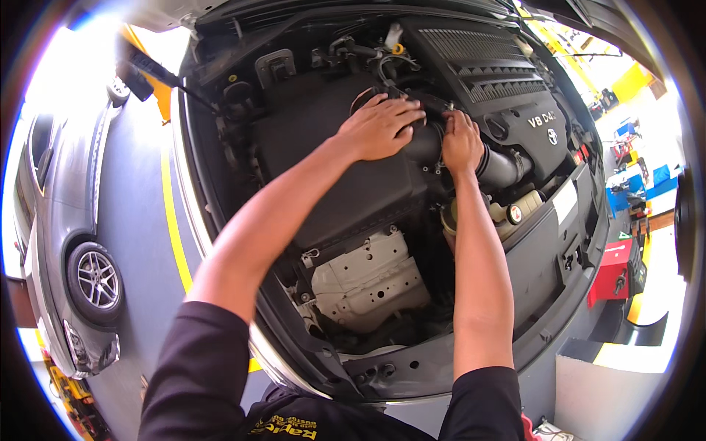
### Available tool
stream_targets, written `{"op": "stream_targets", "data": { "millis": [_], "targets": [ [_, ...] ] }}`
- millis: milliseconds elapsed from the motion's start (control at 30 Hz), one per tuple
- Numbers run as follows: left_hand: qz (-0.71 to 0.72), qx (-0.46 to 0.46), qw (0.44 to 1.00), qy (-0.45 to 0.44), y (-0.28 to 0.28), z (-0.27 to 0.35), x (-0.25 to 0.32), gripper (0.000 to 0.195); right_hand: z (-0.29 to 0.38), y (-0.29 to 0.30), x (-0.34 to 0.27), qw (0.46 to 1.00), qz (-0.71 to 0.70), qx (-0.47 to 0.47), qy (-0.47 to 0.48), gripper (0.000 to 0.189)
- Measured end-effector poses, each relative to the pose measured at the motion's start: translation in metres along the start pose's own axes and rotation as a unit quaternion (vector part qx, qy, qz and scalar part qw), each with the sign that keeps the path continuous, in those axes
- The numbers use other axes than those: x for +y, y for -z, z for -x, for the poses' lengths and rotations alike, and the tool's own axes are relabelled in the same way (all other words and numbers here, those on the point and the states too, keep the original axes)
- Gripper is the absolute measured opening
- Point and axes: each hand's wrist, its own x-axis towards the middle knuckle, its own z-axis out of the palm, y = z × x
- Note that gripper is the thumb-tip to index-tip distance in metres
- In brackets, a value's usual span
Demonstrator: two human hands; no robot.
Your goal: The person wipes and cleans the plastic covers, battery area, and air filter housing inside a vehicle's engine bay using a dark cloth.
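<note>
My left hand (383,128) lies palm down over the inner edge of the black plastic air filter housing (325,149). Its fingers reach over dark parts at the housing's outlet, and their tips are partly hidden. Close by on the right, my right hand (463,144) is bent over the black air intake duct (423,144). Those fingertips touch parts near a small metal fitting (451,106); whether they grip anything is hidden. Beyond my right wrist the grey intake pipe (504,168) runs to the engine cover (518,105), which bears a Toyota emblem.
A coolant reservoir with a cap (515,214) sits beside my right forearm. Nearer my body is a bare metal bracket plate (369,275) in the engine bay. The radiator cover (543,264) runs along the front. A grey car (71,220) stands to the left.
</note>
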Motion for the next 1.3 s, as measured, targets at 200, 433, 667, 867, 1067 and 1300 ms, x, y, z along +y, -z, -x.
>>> {"op": "stream_targets", "data": {
  "millis": [200,433,667,867,1067,1300],
  "targets": [
    [0.016,-0.015,0.996,-0.083,0.048,0.011,-0.054,0.042,-0.004,-0.005,-0.014,0.998,-0.046,0.030,0.012,0.020],
    [0.032,-0.027,0.995,-0.092,0.017,0.024,0.016,0.050,0.004,-0.010,-0.006,0.998,-0.056,0.036,0.002,0.018],
    [0.185,0.008,0.980,-0.078,0.007,0.001,0.058,0.047,-0.002,0.002,0.000,0.989,-0.142,0.026,-0.001,0.021],
    [0.154,0.187,0.969,0.042,-0.016,0.006,0.021,0.032,0.028,0.013,-0.074,0.955,-0.251,0.044,0.150,0.042],
    [0.252,0.244,0.931,0.099,-0.007,0.005,0.023,0.030,0.041,0.039,-0.062,0.970,-0.064,-0.075,0.221,0.038],
    [0.038,0.076,0.994,0.075,-0.011,0.000,0.045,0.033,0.000,0.041,0.002,0.999,0.035,-0.025,0.008,0.016]
  ]
}}
